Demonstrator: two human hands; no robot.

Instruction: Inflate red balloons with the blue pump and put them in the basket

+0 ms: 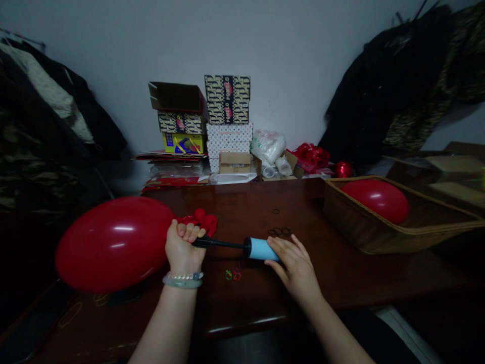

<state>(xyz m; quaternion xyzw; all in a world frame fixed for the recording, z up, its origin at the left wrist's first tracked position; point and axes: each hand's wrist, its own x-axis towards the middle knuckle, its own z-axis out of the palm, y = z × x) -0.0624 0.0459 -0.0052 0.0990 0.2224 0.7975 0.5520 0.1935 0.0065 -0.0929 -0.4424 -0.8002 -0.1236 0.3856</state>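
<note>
A large inflated red balloon (pixel 115 242) lies at the left, its right end at my left hand (pixel 185 245). The fingers of my left hand are wrapped round the black end of a hand pump, where the balloon's neck is hidden. The pump's light blue barrel (pixel 261 248) is held in my right hand (pixel 297 268), thumb below and fingers over the top. A thin black rod shows between the two hands. Just behind my left hand lie uninflated red balloons (pixel 206 220).
Black rubber bands (pixel 279 231) and small coloured bands (pixel 233 274) lie on the brown table (pixel 242 202). At the right, a wicker basket (pixel 356 235) holds another red balloon (pixel 379 199). Stacked boxes (pixel 229 101) and plastic bags (pixel 268 146) stand along the wall.
</note>
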